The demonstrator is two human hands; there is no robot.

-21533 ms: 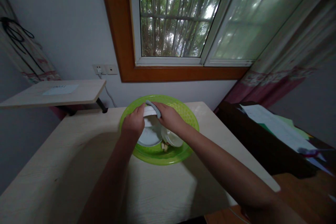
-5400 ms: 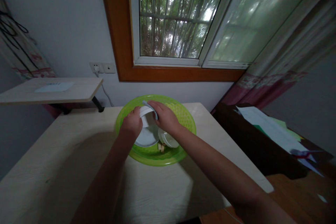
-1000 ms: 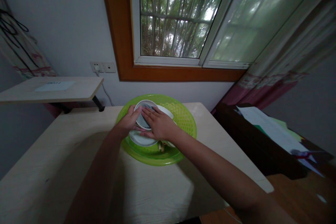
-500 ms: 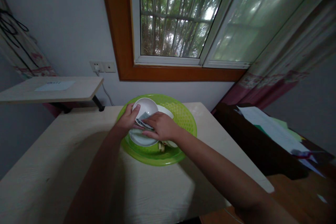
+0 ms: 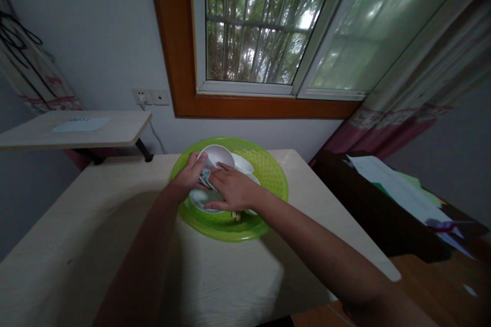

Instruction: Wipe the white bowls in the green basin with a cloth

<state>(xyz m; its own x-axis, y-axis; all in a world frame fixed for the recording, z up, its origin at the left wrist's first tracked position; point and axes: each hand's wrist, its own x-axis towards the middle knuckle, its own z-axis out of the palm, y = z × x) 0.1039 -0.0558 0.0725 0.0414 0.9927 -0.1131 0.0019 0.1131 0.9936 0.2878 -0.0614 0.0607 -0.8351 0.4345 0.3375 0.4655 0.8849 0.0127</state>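
Observation:
My left hand (image 5: pixel 188 176) grips a white bowl (image 5: pixel 219 154) by its left edge, tilted above a green plastic basket (image 5: pixel 270 176). A greyish patterned cloth (image 5: pixel 206 176) is bunched at the bowl's near rim, under the fingers of my right hand (image 5: pixel 236 189), which press it there. Below the hands another white bowl (image 5: pixel 199 202) lies in the basket. Behind my right hand shows more white dishware (image 5: pixel 243 163). Small pale-yellow pieces (image 5: pixel 236 216) stick out beneath my right wrist; their kind is unclear.
The basket stands on a light wooden table (image 5: pixel 226 276) against the wall under a window (image 5: pixel 268 25). A raised shelf (image 5: pixel 126 130) with a paper label (image 5: pixel 80 124) is at the left. Papers (image 5: pixel 399 189) lie on a dark surface at the right.
My right hand has shifted slightly with the cloth along the bowl's near rim, its fingers spread more. The held bowl has moved a little to the right.

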